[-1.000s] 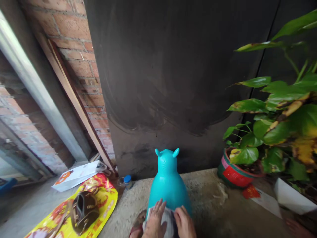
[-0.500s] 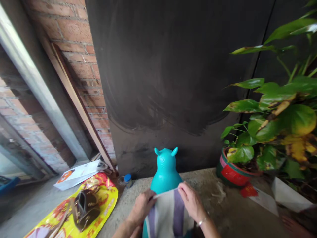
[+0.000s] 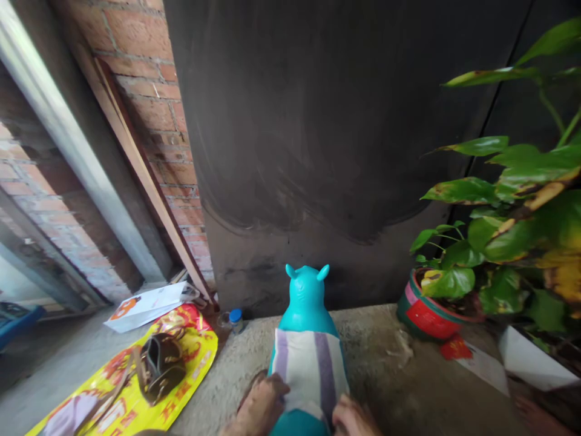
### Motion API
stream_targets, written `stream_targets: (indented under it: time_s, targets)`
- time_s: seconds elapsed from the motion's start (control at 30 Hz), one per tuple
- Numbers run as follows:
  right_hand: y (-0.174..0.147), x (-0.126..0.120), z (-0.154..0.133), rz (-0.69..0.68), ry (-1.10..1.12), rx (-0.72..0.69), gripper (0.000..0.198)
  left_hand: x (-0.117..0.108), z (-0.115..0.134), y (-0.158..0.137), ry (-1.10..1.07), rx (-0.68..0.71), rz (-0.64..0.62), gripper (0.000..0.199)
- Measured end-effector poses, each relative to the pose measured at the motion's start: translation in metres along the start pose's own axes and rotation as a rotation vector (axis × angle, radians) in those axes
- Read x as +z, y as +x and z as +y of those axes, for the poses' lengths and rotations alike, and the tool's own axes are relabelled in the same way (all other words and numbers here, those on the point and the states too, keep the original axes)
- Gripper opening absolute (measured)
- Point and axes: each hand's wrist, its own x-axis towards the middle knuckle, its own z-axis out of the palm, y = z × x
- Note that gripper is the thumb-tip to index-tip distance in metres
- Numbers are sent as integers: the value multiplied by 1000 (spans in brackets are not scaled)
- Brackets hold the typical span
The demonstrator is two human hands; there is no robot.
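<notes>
A turquoise inflatable animal toy (image 3: 306, 297) with two small ears stands on the concrete floor, facing the dark wall. A white cloth with purple stripes (image 3: 310, 366) lies draped over its back. My left hand (image 3: 258, 406) rests at the cloth's lower left edge, fingers curled against it. My right hand (image 3: 351, 421) sits at the cloth's lower right corner, mostly cut off by the bottom of the frame. Whether either hand pinches the cloth I cannot tell.
A yellow and red printed bag (image 3: 131, 387) lies on the floor at left with a dark brown handbag (image 3: 158, 360) on it. A white paper bag (image 3: 145, 306), a blue-capped bottle (image 3: 235, 320), a red plant pot (image 3: 431, 312) with a leafy plant (image 3: 512, 230) and a brick wall (image 3: 149, 91) surround the toy.
My hands lifted the striped cloth up over the toy's back, then drew down toward the bottom of the frame, leaving the cloth spread flat on the toy.
</notes>
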Motion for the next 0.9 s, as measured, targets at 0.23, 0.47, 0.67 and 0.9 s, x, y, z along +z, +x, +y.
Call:
stream_targets:
  time_s: [0.23,0.47,0.67,0.9]
  targets:
    - [55,43,-27,222,-116,507,55,33,2,12,39,-283,-97,84]
    - [103,82,-50,40,-309,673,66,69,-13,47,-64,-385,-222,81]
    - [172,56,-28,35,-316,582,71,42,14,96,-51,-458,-197,115]
    - [113,84,-29,87,-411,577,67,59,26,75,207,-512,-138,74]
